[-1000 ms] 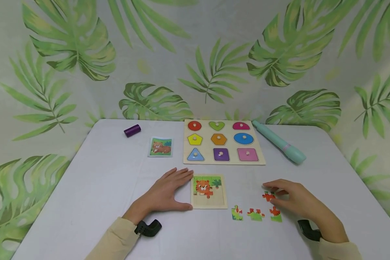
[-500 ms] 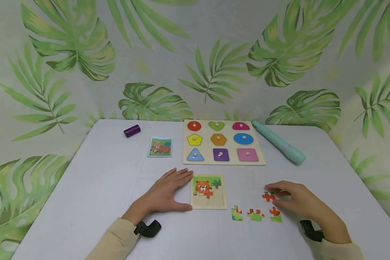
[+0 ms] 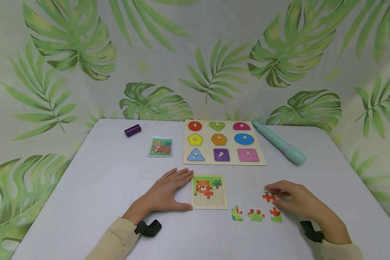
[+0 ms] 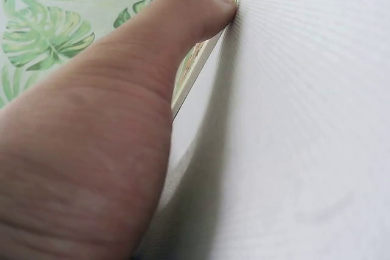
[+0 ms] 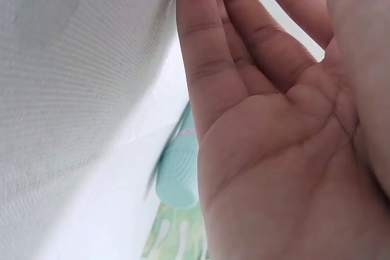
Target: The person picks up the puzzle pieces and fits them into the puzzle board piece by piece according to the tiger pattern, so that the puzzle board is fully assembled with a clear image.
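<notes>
A small wooden tiger jigsaw board [image 3: 218,198] lies in front of me, its upper and left parts filled with pieces and bare wood at its lower right. My left hand [image 3: 164,189] rests along its left edge, thumb at the near corner and fingertips at the far one. In the left wrist view the thumb [image 4: 210,16] touches the board's rim. My right hand [image 3: 294,198] hovers low with loosely bent fingers and thumb around an orange jigsaw piece [image 3: 268,196] flat on the table. Nearby lie three more jigsaw pieces, one of them green [image 3: 256,215].
Behind the board lies a shape puzzle [image 3: 203,164] with colored knobbed pieces. A mint-green tube [image 3: 281,144] is to its right. A square tiger picture card [image 3: 160,147] and a purple cylinder [image 3: 132,130] sit at the back left of the white table [image 3: 94,180].
Over the last second my right hand has shifted slightly right, while the orange jigsaw piece beside its fingers stays in place. The left hand and the board have not moved.
</notes>
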A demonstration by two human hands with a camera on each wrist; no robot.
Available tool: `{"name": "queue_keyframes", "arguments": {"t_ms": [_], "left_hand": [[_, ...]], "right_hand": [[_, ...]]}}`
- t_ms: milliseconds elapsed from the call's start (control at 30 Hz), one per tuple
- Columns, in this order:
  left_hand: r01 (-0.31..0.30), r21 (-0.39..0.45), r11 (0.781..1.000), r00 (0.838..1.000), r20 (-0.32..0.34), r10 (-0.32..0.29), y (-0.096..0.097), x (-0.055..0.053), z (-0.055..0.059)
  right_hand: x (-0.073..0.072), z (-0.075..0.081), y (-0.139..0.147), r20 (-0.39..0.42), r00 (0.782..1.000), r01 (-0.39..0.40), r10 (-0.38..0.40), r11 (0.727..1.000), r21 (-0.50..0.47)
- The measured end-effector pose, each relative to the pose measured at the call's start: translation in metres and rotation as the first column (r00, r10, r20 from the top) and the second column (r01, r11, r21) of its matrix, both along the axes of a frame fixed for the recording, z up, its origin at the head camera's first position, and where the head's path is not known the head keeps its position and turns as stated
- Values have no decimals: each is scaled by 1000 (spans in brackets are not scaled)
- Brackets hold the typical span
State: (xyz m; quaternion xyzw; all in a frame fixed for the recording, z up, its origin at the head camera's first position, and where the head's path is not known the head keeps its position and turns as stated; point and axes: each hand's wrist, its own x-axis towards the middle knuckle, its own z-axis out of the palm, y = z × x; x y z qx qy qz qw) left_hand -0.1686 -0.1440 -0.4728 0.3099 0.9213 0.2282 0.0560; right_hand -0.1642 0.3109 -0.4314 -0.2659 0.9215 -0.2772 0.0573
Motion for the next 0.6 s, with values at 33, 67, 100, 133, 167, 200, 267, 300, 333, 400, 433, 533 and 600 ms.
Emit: {"name": "queue_keyframes", "arguments": {"t_ms": [33, 67, 100, 133, 167, 200, 267, 300, 333, 400, 433, 533, 600], "left_hand": [[0, -1, 1000, 1000, -1, 0, 0, 0, 0], [0, -1, 1000, 1000, -1, 0, 0, 0, 0], [0, -3, 1000, 1000, -3, 0, 0, 0, 0], [0, -4, 1000, 1000, -4, 0, 0, 0, 0], [0, -4, 1000, 1000, -6, 0, 0, 0, 1], [1, -5, 1000, 1000, -8, -1, 0, 0, 1], [1, -5, 1000, 1000, -9, -1, 0, 0, 1], [1, -4, 1000, 1000, -10, -1, 0, 0, 1], [2, -3, 1000, 1000, -10, -2, 0, 0, 2], [0, -1, 1000, 1000, -7, 0, 0, 0, 2], [-1, 0, 1000, 1000, -6, 1, 0, 0, 2], [-2, 0, 1000, 1000, -2, 2, 0, 0, 2], [-3, -3, 1000, 1000, -1, 3, 0, 0, 2]], "right_hand": [[0, 0, 0, 2, 1000, 1, -1, 1000, 4], [0, 0, 0, 1, 1000, 1, -1, 1000, 5], [0, -1, 0, 0, 1000, 0, 0, 1000, 8], [-1, -1, 0, -5, 1000, -1, 2, 1000, 9], [-1, -1, 1, -9, 1000, -3, 3, 1000, 11], [-1, -1, 1, -14, 1000, -5, 5, 1000, 12], [-1, -1, 1, -27, 1000, -10, 10, 1000, 10], [-1, -1, 1, -32, 999, -11, 12, 1000, 10], [-1, -1, 1, -36, 999, -13, 13, 1000, 8], [-1, -1, 1, -41, 999, -15, 15, 1000, 4], [0, -2, 1, -44, 999, -18, 18, 1000, 0], [0, -2, 1, -36, 999, -15, 16, 1000, 9], [0, -1, 0, -31, 999, -8, 9, 1000, 25]]}}
